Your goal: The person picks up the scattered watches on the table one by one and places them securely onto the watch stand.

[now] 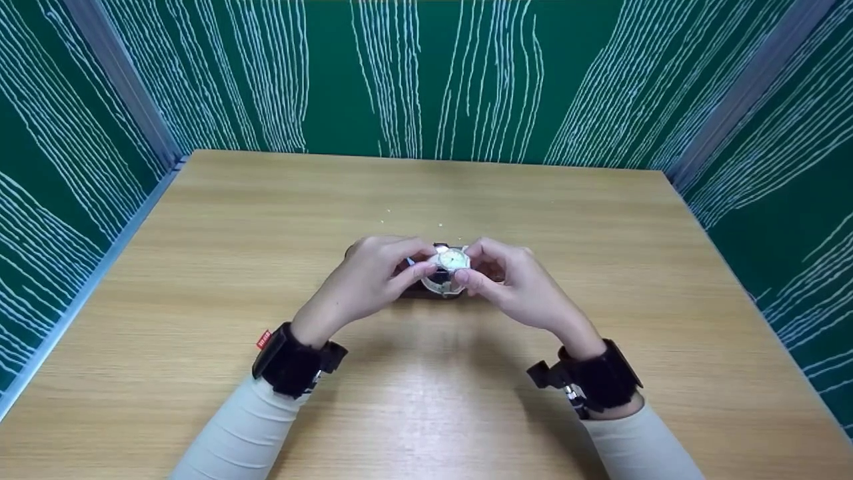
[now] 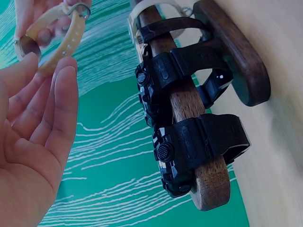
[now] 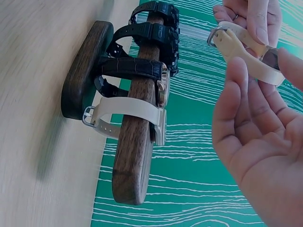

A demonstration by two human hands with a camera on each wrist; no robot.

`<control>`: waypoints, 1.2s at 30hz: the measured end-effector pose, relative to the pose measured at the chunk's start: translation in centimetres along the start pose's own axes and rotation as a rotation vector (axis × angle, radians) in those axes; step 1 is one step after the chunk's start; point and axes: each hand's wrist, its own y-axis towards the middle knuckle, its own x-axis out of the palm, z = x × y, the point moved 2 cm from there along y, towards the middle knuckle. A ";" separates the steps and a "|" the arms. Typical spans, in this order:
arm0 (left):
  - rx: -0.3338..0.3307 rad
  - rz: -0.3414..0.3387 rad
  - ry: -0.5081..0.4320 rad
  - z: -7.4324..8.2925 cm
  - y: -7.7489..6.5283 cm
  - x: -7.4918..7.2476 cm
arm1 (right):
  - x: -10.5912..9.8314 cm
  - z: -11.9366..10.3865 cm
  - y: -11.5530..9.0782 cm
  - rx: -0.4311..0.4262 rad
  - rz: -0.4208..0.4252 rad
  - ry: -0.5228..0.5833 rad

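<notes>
Both hands hold a wristwatch with a pale dial (image 1: 454, 259) in front of the body. Its cream strap (image 3: 258, 71) is buckled into a loop. My left hand (image 1: 373, 277) pinches one side of the watch between thumb and fingers. On the opposite side, the thumb and fingers of my right hand (image 1: 520, 283) grip it. Just beyond the hands is a dark wooden watch stand (image 3: 134, 163), mostly hidden by them in the head view. Round its bar hang a white-strapped watch (image 3: 130, 106), a dark leather-strapped watch (image 3: 132, 67) and black sports watches (image 2: 208, 142).
The stand's thick wooden base (image 3: 85, 75) rests on a light wood table (image 1: 426, 400). A few tiny pale specks (image 1: 440, 225) lie behind the stand. Green panels with white wavy lines (image 1: 333, 80) enclose the table's back and sides.
</notes>
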 end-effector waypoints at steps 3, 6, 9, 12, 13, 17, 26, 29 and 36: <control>-0.009 -0.018 0.016 0.0 0.0 0.0 | -0.1 0.0 0.0 0.016 -0.003 -0.010; -0.019 -0.033 0.023 0.1 0.0 0.0 | -0.3 0.0 0.0 0.020 0.006 -0.041; -0.029 -0.042 0.026 0.1 -0.1 0.0 | -0.4 0.0 0.0 0.016 0.017 -0.069; -0.031 -0.047 0.040 0.1 -0.1 0.0 | -0.4 0.1 0.0 0.018 0.027 -0.094; -0.029 -0.049 0.044 0.1 -0.1 0.0 | -0.5 0.1 0.0 0.018 0.030 -0.101; -0.025 -0.063 0.042 0.0 -0.2 0.1 | -0.5 0.1 0.0 0.024 0.033 -0.126; -0.038 -0.088 0.003 -0.1 -0.1 0.3 | -0.4 0.2 0.0 0.047 -0.004 -0.147; -0.050 -0.099 -0.004 -0.1 -0.1 0.4 | -0.5 0.2 -0.1 0.054 -0.017 -0.147; -0.052 -0.123 0.024 -0.2 -0.1 0.4 | -0.4 0.3 -0.1 0.075 -0.026 -0.152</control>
